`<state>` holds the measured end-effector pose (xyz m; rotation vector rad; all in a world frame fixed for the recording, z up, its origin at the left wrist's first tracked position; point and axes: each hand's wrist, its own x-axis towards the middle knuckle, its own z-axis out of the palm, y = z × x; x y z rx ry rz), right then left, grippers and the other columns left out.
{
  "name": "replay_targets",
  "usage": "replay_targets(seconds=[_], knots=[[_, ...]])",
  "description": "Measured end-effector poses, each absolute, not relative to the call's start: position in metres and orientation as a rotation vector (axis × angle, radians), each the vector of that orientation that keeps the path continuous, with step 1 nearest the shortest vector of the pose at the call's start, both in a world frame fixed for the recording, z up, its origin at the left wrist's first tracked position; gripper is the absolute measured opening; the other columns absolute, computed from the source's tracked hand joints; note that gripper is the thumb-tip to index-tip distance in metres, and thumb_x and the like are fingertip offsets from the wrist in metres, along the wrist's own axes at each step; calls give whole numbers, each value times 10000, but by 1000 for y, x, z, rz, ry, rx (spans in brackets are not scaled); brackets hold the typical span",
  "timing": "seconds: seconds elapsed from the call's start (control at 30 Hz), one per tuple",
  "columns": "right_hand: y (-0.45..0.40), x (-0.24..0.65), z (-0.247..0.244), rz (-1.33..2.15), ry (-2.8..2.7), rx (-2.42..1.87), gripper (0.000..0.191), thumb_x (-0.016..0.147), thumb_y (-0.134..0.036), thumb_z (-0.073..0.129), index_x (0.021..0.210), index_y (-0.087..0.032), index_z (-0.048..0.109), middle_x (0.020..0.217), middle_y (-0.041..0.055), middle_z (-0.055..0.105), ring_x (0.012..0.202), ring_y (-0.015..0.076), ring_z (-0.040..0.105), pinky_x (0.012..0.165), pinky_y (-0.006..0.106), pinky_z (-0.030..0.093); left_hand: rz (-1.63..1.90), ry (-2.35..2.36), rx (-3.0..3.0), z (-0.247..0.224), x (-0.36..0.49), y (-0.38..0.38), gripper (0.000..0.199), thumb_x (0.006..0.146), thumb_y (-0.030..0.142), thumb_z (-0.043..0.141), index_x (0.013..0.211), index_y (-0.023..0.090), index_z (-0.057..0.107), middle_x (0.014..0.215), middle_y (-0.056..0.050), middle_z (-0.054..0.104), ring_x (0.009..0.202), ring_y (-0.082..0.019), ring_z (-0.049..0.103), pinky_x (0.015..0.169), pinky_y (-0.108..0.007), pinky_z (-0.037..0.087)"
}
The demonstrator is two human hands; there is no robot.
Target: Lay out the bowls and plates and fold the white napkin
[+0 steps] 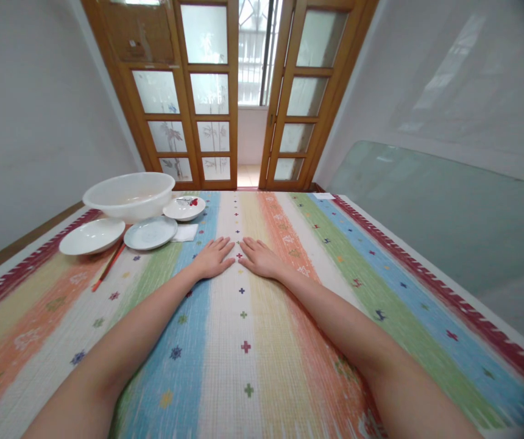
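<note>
My left hand (215, 257) lies palm down on the striped tablecloth (228, 317), fingers spread a little, holding nothing. Beside it, a small gap away, my right hand (259, 258) rests flat in the same way, also holding nothing. Left of my left hand are a white napkin (186, 233) and a pale blue plate (150, 233). Behind the napkin is a small white dish (184, 208) with a red pattern.
A large white basin (129, 195) stands at the back left. Near it are a white plate (92, 236) and red chopsticks or brushes (109, 266). A glass panel (449, 213) leans along the right wall. Wooden doors (186, 116) stand beyond the table.
</note>
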<state>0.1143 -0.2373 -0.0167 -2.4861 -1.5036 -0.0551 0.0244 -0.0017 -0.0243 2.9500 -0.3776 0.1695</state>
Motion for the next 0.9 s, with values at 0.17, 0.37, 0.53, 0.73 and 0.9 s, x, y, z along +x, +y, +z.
replay_targets(seconds=[0.17, 0.37, 0.53, 0.73, 0.9], knots=[[-237, 116, -19, -56, -1499, -2480, 745, 1043, -626, 292, 1595, -131, 363, 1661, 185, 300, 1557, 307, 255, 1249, 496, 228, 157, -355, 2952, -23, 23, -2, 721, 1016, 643, 282, 1605, 231, 344, 1695, -102, 266, 1567, -306, 240, 1255, -495, 186], [-238, 116, -18, -52, -1476, -2469, 729, 1040, -626, 312, 1603, -165, 355, 1654, 165, 328, 1546, 297, 286, 1249, 491, 228, 162, -364, 2948, -20, 21, -1, 703, 1021, 628, 284, 1596, 231, 361, 1692, -100, 276, 1567, -286, 249, 1262, -476, 177], [-238, 114, -15, -55, -1474, -2460, 715, 1041, -609, 335, 1596, -159, 371, 1656, 166, 322, 1544, 306, 287, 1245, 498, 233, 176, -357, 2935, -19, 20, -2, 681, 1023, 614, 311, 1590, 241, 373, 1686, -105, 291, 1567, -285, 251, 1261, -491, 183], [-239, 114, -14, -40, -1461, -2456, 708, 1037, -609, 357, 1589, -168, 387, 1648, 166, 339, 1539, 304, 300, 1245, 507, 235, 198, -360, 2920, -19, 20, -2, 659, 1026, 590, 334, 1573, 231, 404, 1671, -118, 323, 1555, -298, 280, 1252, -513, 210], [-239, 112, -16, -57, -1461, -2424, 657, 1030, -570, 418, 1549, -170, 458, 1631, 163, 376, 1518, 307, 339, 1232, 506, 265, 211, -355, 2917, -21, 21, -1, 633, 1026, 562, 356, 1560, 230, 425, 1664, -113, 342, 1548, -291, 295, 1252, -505, 217]])
